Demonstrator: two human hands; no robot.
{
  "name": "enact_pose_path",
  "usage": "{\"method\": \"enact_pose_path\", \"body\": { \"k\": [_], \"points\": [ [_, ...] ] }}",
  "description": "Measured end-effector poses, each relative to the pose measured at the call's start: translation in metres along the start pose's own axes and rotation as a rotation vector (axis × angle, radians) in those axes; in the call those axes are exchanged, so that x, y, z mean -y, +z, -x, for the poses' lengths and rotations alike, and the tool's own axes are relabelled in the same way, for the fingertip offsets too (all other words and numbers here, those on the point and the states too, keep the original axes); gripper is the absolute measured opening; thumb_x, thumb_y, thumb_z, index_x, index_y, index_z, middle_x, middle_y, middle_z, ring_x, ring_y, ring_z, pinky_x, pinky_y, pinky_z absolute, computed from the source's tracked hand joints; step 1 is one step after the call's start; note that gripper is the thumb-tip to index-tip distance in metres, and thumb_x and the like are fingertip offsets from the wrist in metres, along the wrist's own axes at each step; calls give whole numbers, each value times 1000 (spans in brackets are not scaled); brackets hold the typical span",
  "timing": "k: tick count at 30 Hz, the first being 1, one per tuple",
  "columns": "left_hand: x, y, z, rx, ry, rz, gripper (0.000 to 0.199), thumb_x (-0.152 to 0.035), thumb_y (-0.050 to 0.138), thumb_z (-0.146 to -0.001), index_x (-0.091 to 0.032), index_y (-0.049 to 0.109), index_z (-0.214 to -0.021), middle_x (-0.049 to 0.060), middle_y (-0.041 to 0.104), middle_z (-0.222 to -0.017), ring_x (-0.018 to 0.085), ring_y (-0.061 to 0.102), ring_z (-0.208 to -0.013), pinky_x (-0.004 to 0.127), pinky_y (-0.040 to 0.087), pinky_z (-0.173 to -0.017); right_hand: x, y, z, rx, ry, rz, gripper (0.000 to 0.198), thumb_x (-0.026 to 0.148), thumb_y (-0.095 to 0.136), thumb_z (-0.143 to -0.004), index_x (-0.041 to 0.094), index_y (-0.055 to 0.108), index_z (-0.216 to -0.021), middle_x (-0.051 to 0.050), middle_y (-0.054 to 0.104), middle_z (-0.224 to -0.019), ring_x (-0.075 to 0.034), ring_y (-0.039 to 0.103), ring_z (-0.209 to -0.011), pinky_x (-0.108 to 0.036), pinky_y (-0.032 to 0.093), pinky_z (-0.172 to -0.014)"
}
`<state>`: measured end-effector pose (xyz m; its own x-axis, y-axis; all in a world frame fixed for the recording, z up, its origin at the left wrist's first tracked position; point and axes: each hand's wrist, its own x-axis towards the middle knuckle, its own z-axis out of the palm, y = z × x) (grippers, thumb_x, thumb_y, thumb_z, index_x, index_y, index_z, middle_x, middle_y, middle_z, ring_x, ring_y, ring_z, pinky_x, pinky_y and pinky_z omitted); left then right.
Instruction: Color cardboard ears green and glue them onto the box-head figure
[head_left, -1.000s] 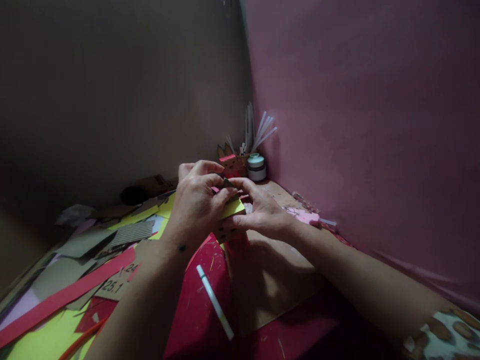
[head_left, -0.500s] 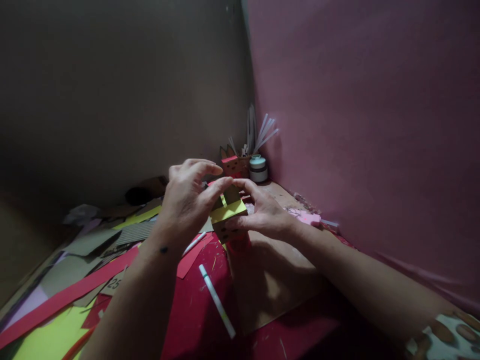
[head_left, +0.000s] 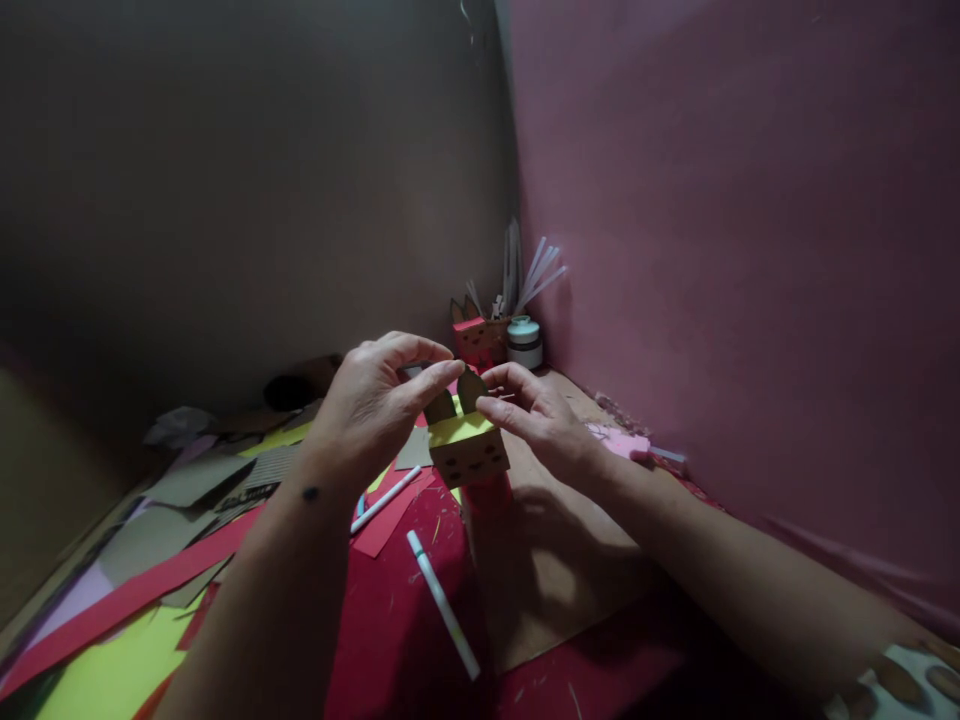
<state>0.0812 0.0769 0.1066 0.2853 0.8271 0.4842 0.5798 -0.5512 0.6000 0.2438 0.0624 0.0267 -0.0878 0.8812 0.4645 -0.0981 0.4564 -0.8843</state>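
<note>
A small cardboard rabbit (head_left: 471, 455) stands upright in front of me, with a box head, a yellow top, a drawn face and a red body. Two pointed brown ears rise from the head. At the tip of the right-hand ear (head_left: 471, 388), the thumb and forefinger of my left hand (head_left: 386, 390) are pinched together. My right hand (head_left: 544, 420) has its thumb and fingertips curled at the same ear's right edge, lower down. The left-hand ear (head_left: 441, 406) is partly behind my left hand.
Beneath the rabbit lies a cardboard sheet (head_left: 559, 590) on the red surface. Two white marker-like sticks (head_left: 442, 605) lie left of it. Paper and cardboard scraps (head_left: 120, 600) pile up at left. Behind stand a red-topped rabbit (head_left: 471, 340), a lidded jar (head_left: 524, 343) and pale sticks (head_left: 541, 272).
My right hand has come off the front of the head and now touches the ear, uncovering the drawn face. My left hand stays near the ear tips. The view has shifted slightly.
</note>
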Motion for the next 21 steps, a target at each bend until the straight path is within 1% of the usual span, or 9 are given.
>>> {"method": "enact_pose_path", "body": {
  "k": [3,6,9,14,21],
  "points": [
    [2,4,-1,16,16,7,27,-45,64,-72,-21,71,-82,4,70,-76,17,60,-66,29,45,-60,-3,1,-1,-41,8,-44,20,35,65,-79,20,56,-88,0,57,-83,-14,55,-79,-30,44,-73],
    [5,5,-2,57,32,1,25,-42,63,-73,-20,70,-82,4,70,-79,17,61,-68,30,47,-63,-5,2,-2,-77,3,-36,19,34,64,-79,19,56,-86,0,57,-83,-14,54,-78,-30,43,-74],
    [8,8,-2,82,44,-17,22,-40,63,-74,-20,70,-80,3,69,-78,16,60,-67,29,46,-61,-6,2,-3,-109,-7,-33,17,34,65,-78,19,56,-82,1,56,-81,-13,53,-76,-30,42,-73],
    [6,14,-1,69,53,-54,17,-36,62,-75,-21,69,-75,3,68,-75,15,57,-64,29,44,-59,-5,3,-2,-101,-7,-51,16,32,66,-76,19,56,-79,2,56,-78,-12,53,-72,-28,42,-68],
    [5,13,-2,58,99,-90,15,-33,62,-75,-20,69,-74,4,69,-83,17,57,-71,32,43,-66,-4,3,-2,-80,-4,-77,14,28,66,-75,19,55,-75,2,54,-73,-11,51,-69,-27,40,-65]
  ]
}}
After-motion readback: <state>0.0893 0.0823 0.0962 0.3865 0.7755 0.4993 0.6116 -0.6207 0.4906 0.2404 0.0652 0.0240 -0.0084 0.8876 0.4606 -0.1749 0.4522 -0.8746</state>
